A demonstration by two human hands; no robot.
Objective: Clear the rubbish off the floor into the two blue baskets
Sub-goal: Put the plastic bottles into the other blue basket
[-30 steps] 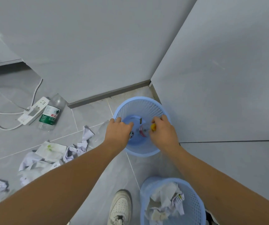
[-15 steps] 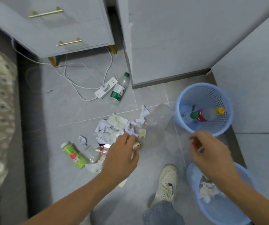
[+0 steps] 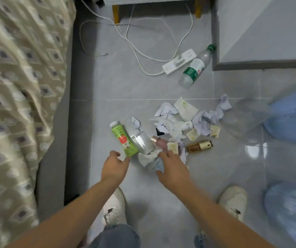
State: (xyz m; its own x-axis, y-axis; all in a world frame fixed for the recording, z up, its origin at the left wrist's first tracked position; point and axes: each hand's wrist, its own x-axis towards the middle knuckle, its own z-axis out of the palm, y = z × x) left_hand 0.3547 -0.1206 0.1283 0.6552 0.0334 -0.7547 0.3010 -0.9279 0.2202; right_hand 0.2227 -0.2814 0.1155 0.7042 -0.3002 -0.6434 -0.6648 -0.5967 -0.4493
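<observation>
Rubbish lies mid-floor: nearest, crumpled white paper (image 3: 148,159) under the right hand (image 3: 172,170), whose fingers spread loosely, holding nothing. Left hand (image 3: 114,167), fingers relaxed, nearly touches a green plastic juice bottle (image 3: 124,138). Farther right, two blurred blue plastic baskets (image 3: 290,119) stand at the edge.
</observation>
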